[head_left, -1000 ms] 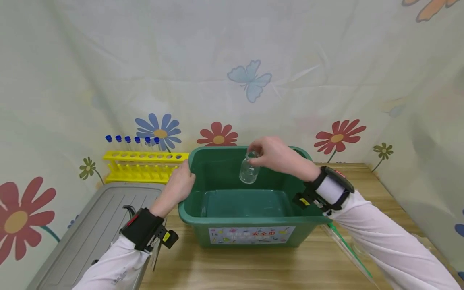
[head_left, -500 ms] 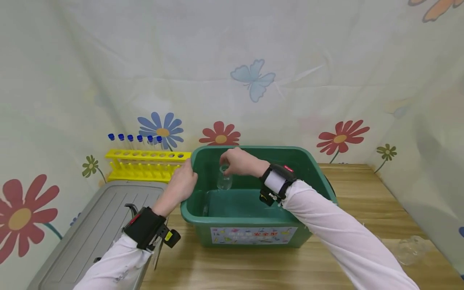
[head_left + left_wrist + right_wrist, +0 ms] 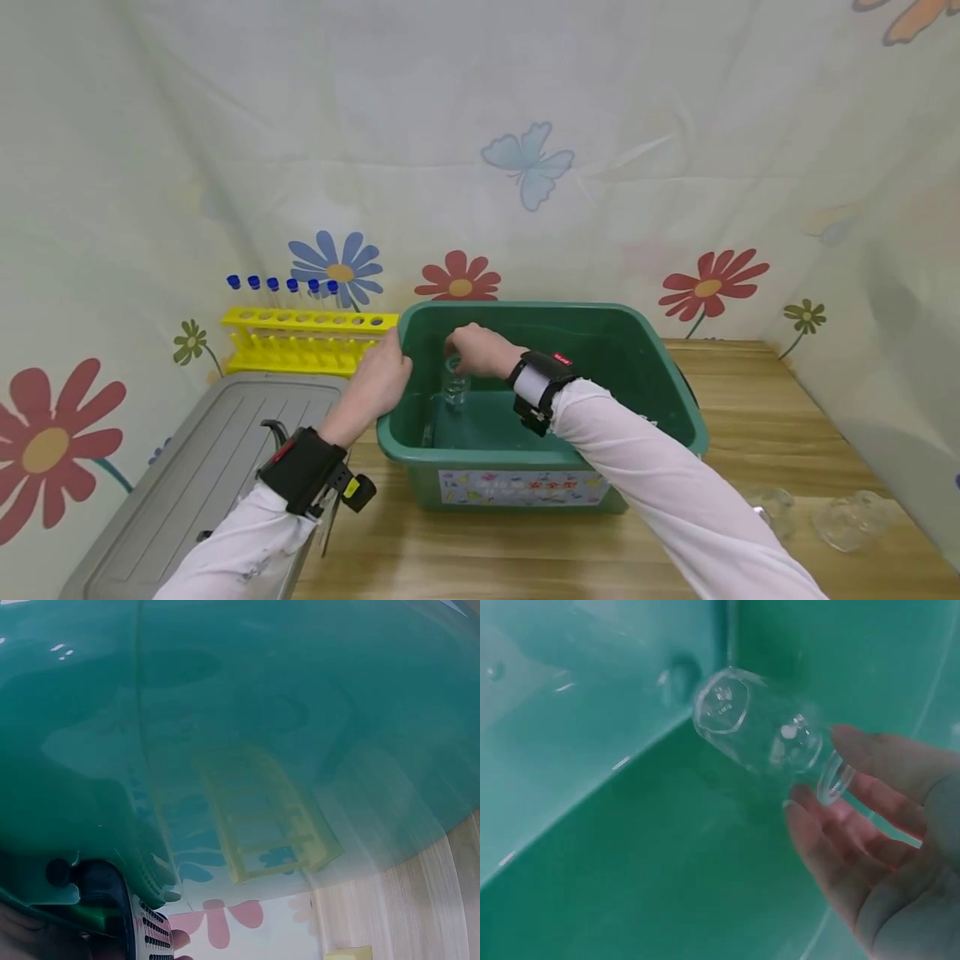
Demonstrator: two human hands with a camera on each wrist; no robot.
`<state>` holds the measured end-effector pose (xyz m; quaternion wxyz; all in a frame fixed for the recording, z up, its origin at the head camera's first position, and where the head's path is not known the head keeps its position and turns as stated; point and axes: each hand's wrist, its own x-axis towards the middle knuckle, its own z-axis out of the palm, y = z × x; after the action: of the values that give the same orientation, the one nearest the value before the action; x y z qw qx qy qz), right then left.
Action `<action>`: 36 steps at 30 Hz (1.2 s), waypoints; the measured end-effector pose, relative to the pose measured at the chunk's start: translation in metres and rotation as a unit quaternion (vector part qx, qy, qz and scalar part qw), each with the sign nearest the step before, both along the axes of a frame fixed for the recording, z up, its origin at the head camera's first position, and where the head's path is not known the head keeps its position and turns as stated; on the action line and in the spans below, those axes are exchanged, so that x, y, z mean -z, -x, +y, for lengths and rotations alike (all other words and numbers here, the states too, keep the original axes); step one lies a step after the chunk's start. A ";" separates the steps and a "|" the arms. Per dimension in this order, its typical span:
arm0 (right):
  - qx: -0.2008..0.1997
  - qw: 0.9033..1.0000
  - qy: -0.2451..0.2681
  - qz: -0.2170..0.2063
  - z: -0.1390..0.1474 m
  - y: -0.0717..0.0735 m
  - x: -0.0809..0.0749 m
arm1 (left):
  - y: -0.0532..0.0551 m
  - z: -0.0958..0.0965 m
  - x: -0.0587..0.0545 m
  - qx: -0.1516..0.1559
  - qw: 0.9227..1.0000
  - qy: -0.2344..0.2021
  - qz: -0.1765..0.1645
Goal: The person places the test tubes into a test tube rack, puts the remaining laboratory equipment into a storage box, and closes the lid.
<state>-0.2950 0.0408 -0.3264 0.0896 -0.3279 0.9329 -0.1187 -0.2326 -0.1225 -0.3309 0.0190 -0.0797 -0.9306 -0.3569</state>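
A clear glass bottle [image 3: 455, 390] stands or hangs at the left end inside the green plastic tub [image 3: 540, 456]; I cannot tell whether its base touches the floor. My right hand [image 3: 483, 350] holds it by the neck from above. The right wrist view shows thumb and fingers round the neck of the bottle [image 3: 761, 724], its base close to the inner corner. With fingers over the rim, my left hand [image 3: 381, 375] grips the tub's left side. Only a little of that hand shows in the left wrist view, beside a black handle [image 3: 105, 889].
A yellow rack [image 3: 300, 318] with several blue-capped test tubes stands behind on the left. In front of it lies a grey lid or case [image 3: 202, 467]. Two clear glass vessels, one a round jar [image 3: 851, 521], sit at the table's right. A floral curtain hangs behind.
My right hand has carried the bottle leftward and lower, from above the tub's middle to its left end. My left hand has stayed on the rim.
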 end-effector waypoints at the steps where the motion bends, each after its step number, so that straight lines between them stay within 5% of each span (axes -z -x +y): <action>1: 0.003 1.000 0.003 -0.002 0.001 0.000 0.001 | 0.000 0.000 0.000 0.000 1.000 0.000 0.000; 21: 0.021 1.000 0.009 -0.009 0.005 0.002 0.025 | -0.001 0.001 0.000 0.002 1.000 -0.015 0.008; 36: 0.013 1.000 -0.011 -0.009 0.006 0.002 0.025 | -0.002 0.002 -0.001 -0.003 1.000 -0.010 0.005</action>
<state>-0.2971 0.0471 -0.3518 0.1001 -0.3138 0.9375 -0.1123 -0.2309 -0.1209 -0.3302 0.0257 -0.0786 -0.9271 -0.3656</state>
